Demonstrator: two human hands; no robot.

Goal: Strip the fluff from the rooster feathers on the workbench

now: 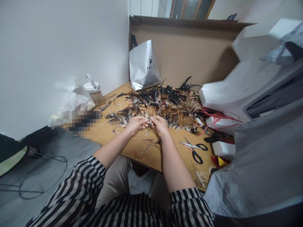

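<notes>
My left hand (136,124) and my right hand (160,125) meet over the wooden table (111,134), fingers pinched together on a small feather (149,121) held between them. Just beyond my hands lies a wide heap of brown and black feathers (175,105). Loose feather scraps lie on the table under my wrists. Both forearms come out of black-and-white striped sleeves.
Black-handled scissors (195,149) lie right of my right arm. White foam blocks (227,91) with red strings stand at the right. A white bag (144,64) leans on a cardboard back wall. A lidded jar (94,91) and a plastic bag (71,105) sit at the left. A cable lies on the floor.
</notes>
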